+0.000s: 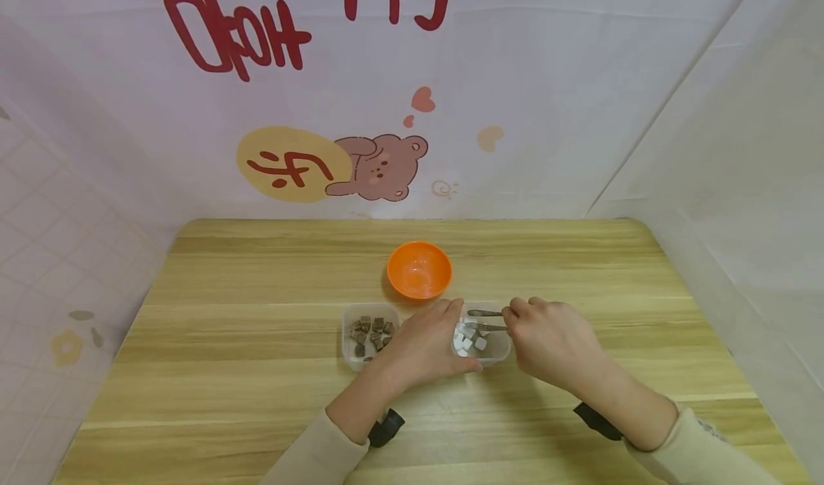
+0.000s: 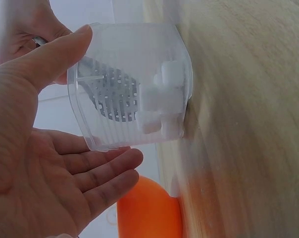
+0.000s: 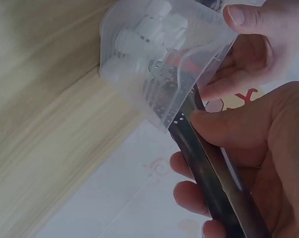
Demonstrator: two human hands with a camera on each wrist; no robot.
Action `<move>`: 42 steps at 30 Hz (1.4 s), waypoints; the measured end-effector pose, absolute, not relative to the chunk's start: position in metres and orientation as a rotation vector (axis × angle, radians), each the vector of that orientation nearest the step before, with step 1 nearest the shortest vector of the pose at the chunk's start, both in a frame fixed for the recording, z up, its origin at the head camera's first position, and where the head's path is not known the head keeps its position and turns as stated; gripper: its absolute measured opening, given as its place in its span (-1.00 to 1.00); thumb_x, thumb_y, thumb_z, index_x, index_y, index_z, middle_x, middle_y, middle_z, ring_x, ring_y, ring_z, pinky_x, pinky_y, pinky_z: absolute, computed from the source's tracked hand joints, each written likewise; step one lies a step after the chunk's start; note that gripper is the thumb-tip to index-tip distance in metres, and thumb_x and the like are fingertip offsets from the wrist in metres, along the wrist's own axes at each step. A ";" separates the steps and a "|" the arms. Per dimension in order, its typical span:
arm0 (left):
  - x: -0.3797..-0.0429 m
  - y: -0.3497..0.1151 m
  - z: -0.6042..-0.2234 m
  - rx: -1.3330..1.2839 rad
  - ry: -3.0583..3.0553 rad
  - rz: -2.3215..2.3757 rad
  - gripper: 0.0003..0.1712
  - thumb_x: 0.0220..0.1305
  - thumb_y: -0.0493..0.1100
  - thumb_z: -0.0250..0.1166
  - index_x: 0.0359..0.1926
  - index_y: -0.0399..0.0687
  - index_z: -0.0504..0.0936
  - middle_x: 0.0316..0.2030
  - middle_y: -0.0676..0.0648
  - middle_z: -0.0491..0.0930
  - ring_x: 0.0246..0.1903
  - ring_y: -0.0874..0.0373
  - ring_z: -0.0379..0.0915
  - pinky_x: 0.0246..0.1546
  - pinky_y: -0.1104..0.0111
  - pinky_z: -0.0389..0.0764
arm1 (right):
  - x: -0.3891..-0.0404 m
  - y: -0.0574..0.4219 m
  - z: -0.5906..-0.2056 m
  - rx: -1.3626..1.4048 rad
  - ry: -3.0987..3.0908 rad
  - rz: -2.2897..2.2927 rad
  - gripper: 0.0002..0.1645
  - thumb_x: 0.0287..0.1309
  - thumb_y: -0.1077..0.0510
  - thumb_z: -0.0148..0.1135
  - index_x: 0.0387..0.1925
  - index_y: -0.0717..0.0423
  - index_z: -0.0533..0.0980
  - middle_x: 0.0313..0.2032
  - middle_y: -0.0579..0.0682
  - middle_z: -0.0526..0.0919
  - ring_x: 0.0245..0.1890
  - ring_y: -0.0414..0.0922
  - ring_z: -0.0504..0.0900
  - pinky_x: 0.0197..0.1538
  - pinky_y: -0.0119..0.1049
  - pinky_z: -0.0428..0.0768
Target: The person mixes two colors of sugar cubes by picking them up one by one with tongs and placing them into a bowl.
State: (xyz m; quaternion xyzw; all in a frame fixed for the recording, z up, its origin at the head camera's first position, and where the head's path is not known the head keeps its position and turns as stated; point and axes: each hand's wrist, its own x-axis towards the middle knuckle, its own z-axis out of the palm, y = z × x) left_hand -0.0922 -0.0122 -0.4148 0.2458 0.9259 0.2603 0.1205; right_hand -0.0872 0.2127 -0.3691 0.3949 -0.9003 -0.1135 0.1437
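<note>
A clear plastic container (image 1: pixel 496 360) with white cubes (image 1: pixel 466 343) in it stands on the table in front of the person. My left hand (image 1: pixel 428 342) holds its left end, thumb on the near side and fingers along the far side. In my right hand (image 1: pixel 556 338) are metal tongs (image 3: pixel 209 168), gripped by their dark arms. The perforated tong heads (image 2: pixel 112 91) reach down inside the container, close by the cubes. Left of it, partly behind the left hand, sits a second clear container (image 1: pixel 347 338) with brownish cubes (image 1: pixel 376 324).
An orange bowl (image 1: pixel 420 270) stands just behind the two containers. The wooden table (image 1: pixel 257 277) ends at a white cloth wall (image 1: pixel 528 77) with a printed bear and red lettering. Black wrist bands (image 1: pixel 386 428) show on the person's wrists.
</note>
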 end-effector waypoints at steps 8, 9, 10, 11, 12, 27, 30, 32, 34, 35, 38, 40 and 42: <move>-0.092 -0.012 -0.414 0.723 2.707 0.753 0.23 0.13 0.34 0.54 0.56 -0.29 0.26 0.48 -0.20 0.36 0.45 -0.06 0.31 0.44 0.09 0.36 | -0.091 0.221 -0.368 1.154 -2.607 -0.253 -0.81 -0.14 0.29 0.47 -0.38 0.23 0.67 -0.53 -0.06 0.55 -0.63 -0.14 0.49 -0.63 -0.34 0.50; -0.093 -0.012 -0.414 0.722 2.708 0.751 0.23 0.13 0.34 0.54 0.56 -0.29 0.26 0.47 -0.19 0.37 0.44 -0.05 0.32 0.44 0.10 0.37 | -0.091 0.223 -0.367 1.143 -2.612 -0.217 -0.80 -0.12 0.28 0.50 -0.36 0.22 0.68 -0.50 -0.06 0.58 -0.61 -0.13 0.54 -0.61 -0.32 0.55; -0.093 -0.012 -0.414 0.719 2.708 0.752 0.23 0.13 0.33 0.55 0.56 -0.29 0.26 0.47 -0.19 0.38 0.43 -0.05 0.33 0.43 0.10 0.38 | -0.092 0.225 -0.367 1.131 -2.620 -0.170 -0.78 -0.12 0.27 0.53 -0.34 0.21 0.69 -0.48 -0.07 0.61 -0.59 -0.13 0.57 -0.60 -0.31 0.56; -0.093 -0.012 -0.414 0.715 2.708 0.752 0.22 0.13 0.33 0.55 0.56 -0.29 0.26 0.46 -0.19 0.38 0.43 -0.04 0.33 0.42 0.10 0.39 | -0.092 0.228 -0.367 1.117 -2.626 -0.122 -0.77 -0.11 0.27 0.54 -0.32 0.20 0.70 -0.46 -0.07 0.63 -0.58 -0.15 0.58 -0.60 -0.31 0.56; -0.093 -0.012 -0.414 0.711 2.709 0.749 0.22 0.13 0.33 0.55 0.57 -0.29 0.26 0.46 -0.19 0.39 0.42 -0.04 0.34 0.42 0.11 0.40 | -0.093 0.230 -0.366 1.101 -2.629 -0.067 -0.75 -0.11 0.27 0.56 -0.30 0.18 0.72 -0.44 -0.09 0.65 -0.57 -0.17 0.58 -0.61 -0.33 0.54; -0.093 -0.011 -0.414 0.697 2.706 0.743 0.21 0.14 0.33 0.54 0.57 -0.28 0.26 0.45 -0.16 0.39 0.42 -0.02 0.34 0.41 0.10 0.41 | -0.111 0.249 -0.350 1.025 -2.551 0.391 -0.70 -0.03 0.22 0.57 -0.18 0.11 0.76 -0.28 -0.13 0.77 -0.55 -0.33 0.59 -0.54 -0.35 0.54; -0.093 -0.012 -0.413 0.702 2.709 0.737 0.21 0.14 0.33 0.53 0.56 -0.28 0.27 0.45 -0.16 0.40 0.42 -0.02 0.34 0.41 0.11 0.41 | -0.122 0.242 -0.353 1.005 -2.549 0.428 -0.71 0.03 0.22 0.55 -0.14 0.13 0.76 -0.27 -0.10 0.78 -0.53 -0.30 0.61 -0.52 -0.31 0.56; -0.093 -0.012 -0.413 0.711 2.713 0.732 0.20 0.14 0.33 0.54 0.56 -0.28 0.27 0.44 -0.16 0.40 0.41 -0.02 0.35 0.41 0.11 0.42 | -0.129 0.236 -0.358 0.982 -2.563 0.441 -0.71 0.06 0.21 0.54 -0.12 0.14 0.76 -0.26 -0.07 0.78 -0.54 -0.28 0.61 -0.52 -0.30 0.55; -0.093 -0.012 -0.413 0.723 2.717 0.729 0.20 0.14 0.33 0.54 0.56 -0.29 0.27 0.44 -0.17 0.41 0.41 -0.03 0.36 0.41 0.12 0.42 | -0.137 0.230 -0.363 0.954 -2.590 0.449 -0.70 0.09 0.20 0.53 -0.10 0.15 0.77 -0.25 -0.05 0.80 -0.55 -0.27 0.61 -0.54 -0.29 0.52; -0.093 -0.012 -0.412 0.727 2.718 0.728 0.20 0.14 0.33 0.54 0.56 -0.30 0.27 0.44 -0.18 0.41 0.40 -0.03 0.36 0.41 0.12 0.42 | -0.141 0.228 -0.366 0.940 -2.611 0.453 -0.70 0.10 0.20 0.53 -0.09 0.15 0.77 -0.26 -0.05 0.79 -0.55 -0.26 0.61 -0.54 -0.29 0.50; -0.093 -0.013 -0.412 0.732 2.718 0.730 0.21 0.14 0.33 0.54 0.55 -0.31 0.27 0.44 -0.19 0.41 0.40 -0.04 0.36 0.41 0.12 0.42 | -0.150 0.221 -0.375 0.913 -2.669 0.445 -0.70 0.13 0.18 0.51 -0.08 0.14 0.77 -0.25 -0.04 0.80 -0.54 -0.22 0.63 -0.54 -0.27 0.51; -0.093 -0.012 -0.412 0.731 2.717 0.727 0.21 0.14 0.33 0.53 0.55 -0.31 0.27 0.44 -0.19 0.41 0.40 -0.04 0.36 0.41 0.12 0.42 | -0.154 0.218 -0.381 0.914 -2.699 0.449 -0.71 0.15 0.18 0.50 -0.07 0.14 0.77 -0.24 -0.02 0.80 -0.50 -0.17 0.67 -0.49 -0.21 0.57; -0.093 -0.012 -0.412 0.730 2.717 0.722 0.21 0.15 0.33 0.53 0.55 -0.31 0.27 0.44 -0.19 0.41 0.41 -0.04 0.36 0.41 0.12 0.41 | -0.157 0.216 -0.386 0.920 -2.708 0.461 -0.71 0.14 0.19 0.50 -0.08 0.15 0.77 -0.22 -0.01 0.80 -0.47 -0.15 0.68 -0.45 -0.17 0.60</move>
